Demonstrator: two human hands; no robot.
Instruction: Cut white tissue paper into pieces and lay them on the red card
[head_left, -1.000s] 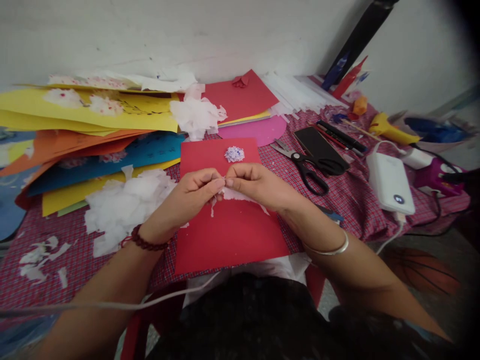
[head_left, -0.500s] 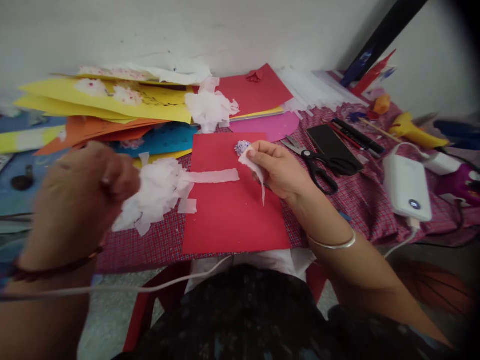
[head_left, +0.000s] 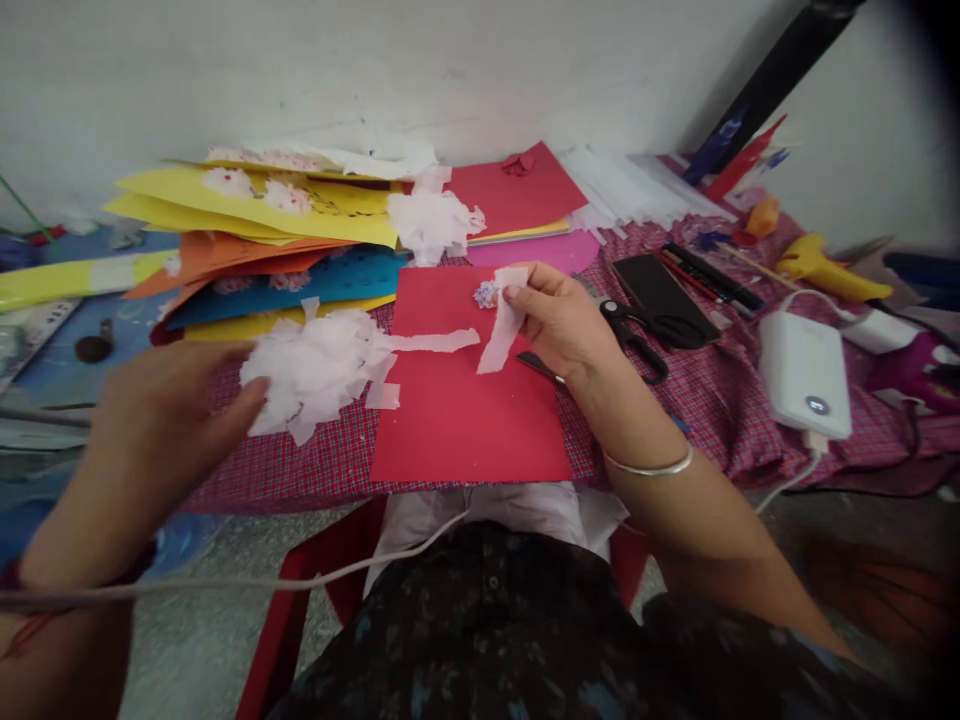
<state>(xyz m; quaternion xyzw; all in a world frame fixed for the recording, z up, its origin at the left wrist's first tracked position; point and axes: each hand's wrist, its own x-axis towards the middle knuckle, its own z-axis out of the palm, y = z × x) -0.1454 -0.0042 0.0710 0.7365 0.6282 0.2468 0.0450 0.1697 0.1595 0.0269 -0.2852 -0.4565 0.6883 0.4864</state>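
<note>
My right hand [head_left: 564,318] pinches a strip of white tissue paper [head_left: 501,338] between thumb and fingers, above a red sheet of card [head_left: 465,430]. Close to the fingertips is a small fluffy purple-and-white paper ball [head_left: 486,293]. Under the hand, a dark pointed thing [head_left: 538,366] pokes out; its kind is unclear. My left hand [head_left: 176,420], somewhat blurred, has thumb and fingers apart at the left edge of a heap of torn white tissue pieces [head_left: 315,370]. Another tissue strip [head_left: 435,342] reaches from the heap across the red card, and a small tissue square [head_left: 383,396] overlaps the card's left edge.
Yellow sheets [head_left: 187,205], orange card [head_left: 217,262] and blue card [head_left: 300,275] are stacked at the back left. Black-handled scissors [head_left: 637,345], a dark phone [head_left: 652,285] and a white power bank [head_left: 808,375] lie on the right. A white cable [head_left: 300,580] crosses in front of me.
My left hand has gone from a closed fist to spread fingers, moving down and left. The tissue strip in my right hand now hangs flatter, facing me. The view has shifted slightly.
</note>
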